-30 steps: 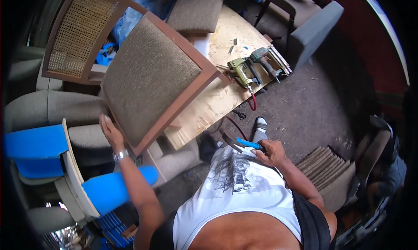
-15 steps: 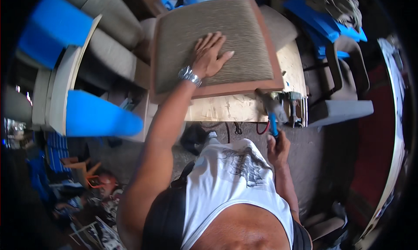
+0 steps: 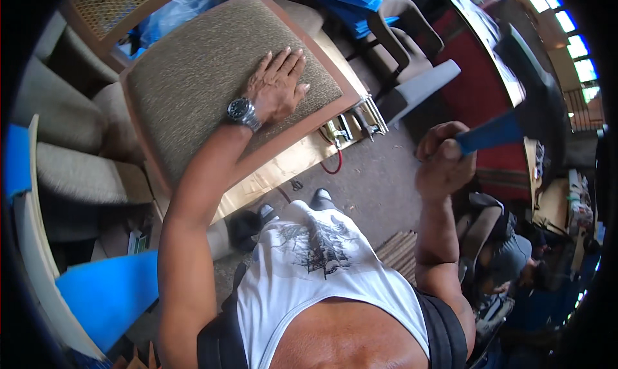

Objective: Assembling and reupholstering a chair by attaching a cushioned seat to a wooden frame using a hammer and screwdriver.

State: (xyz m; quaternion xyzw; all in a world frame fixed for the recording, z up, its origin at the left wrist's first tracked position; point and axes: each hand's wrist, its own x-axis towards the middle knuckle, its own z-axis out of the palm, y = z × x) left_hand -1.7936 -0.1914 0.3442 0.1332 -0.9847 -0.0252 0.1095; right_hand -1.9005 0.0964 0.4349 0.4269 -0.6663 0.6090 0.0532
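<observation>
Grey floor (image 3: 380,176), bright windows (image 3: 566,21)

A brown upholstered seat cushion in a wooden frame (image 3: 212,79) lies on a plywood worktable (image 3: 283,169), covering most of it. The left hand (image 3: 275,86) rests flat on the cushion's right part. Metal power tools (image 3: 351,124) lie at the table's right edge, just right of the cushion. Farther right and nearer, the right hand (image 3: 443,166) is raised above the floor, gripping a blue-handled tool (image 3: 492,134). A cane-backed wooden chair (image 3: 112,9) stands beyond the cushion at far left.
</observation>
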